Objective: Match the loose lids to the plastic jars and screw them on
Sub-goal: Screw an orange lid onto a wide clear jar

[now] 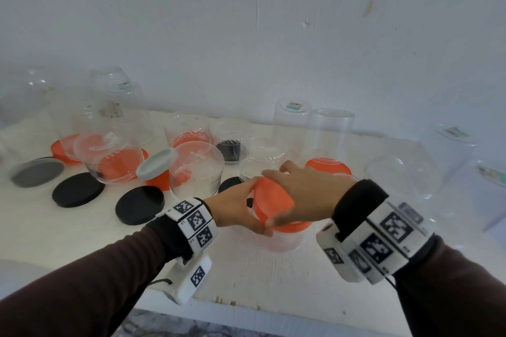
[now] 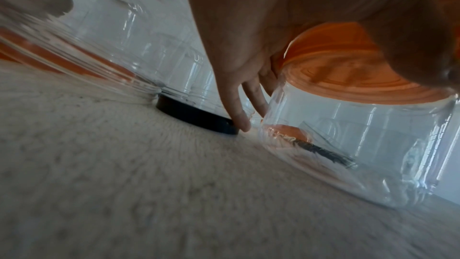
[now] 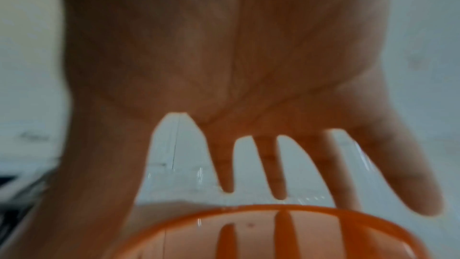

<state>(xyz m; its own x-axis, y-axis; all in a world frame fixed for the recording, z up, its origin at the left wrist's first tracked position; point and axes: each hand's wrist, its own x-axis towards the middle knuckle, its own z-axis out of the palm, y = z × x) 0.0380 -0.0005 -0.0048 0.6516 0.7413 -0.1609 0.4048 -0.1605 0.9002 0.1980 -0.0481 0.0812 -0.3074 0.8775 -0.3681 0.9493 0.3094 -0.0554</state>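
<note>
A short clear plastic jar [image 1: 282, 241] [image 2: 361, 145] stands on the white table near its front edge. An orange lid [image 1: 271, 200] [image 2: 348, 70] [image 3: 273, 231] sits on its mouth and looks slightly tilted. My left hand [image 1: 241, 210] [image 2: 236, 56] grips the jar from the left, its fingers wrapped behind the wall and the little finger reaching down to the table. My right hand [image 1: 301, 194] [image 3: 224, 66] spans the lid from above, with spread fingers over the far rim and the thumb at the near rim. The right wrist view is blurred.
Loose black lids [image 1: 78, 193] [image 1: 139, 208] and a grey lid [image 1: 37, 172] lie at the left; another black lid [image 2: 196, 117] lies by my left little finger. Several clear jars [image 1: 195, 169] stand along the wall, some with orange lids. The table's front edge [image 1: 246, 309] is close.
</note>
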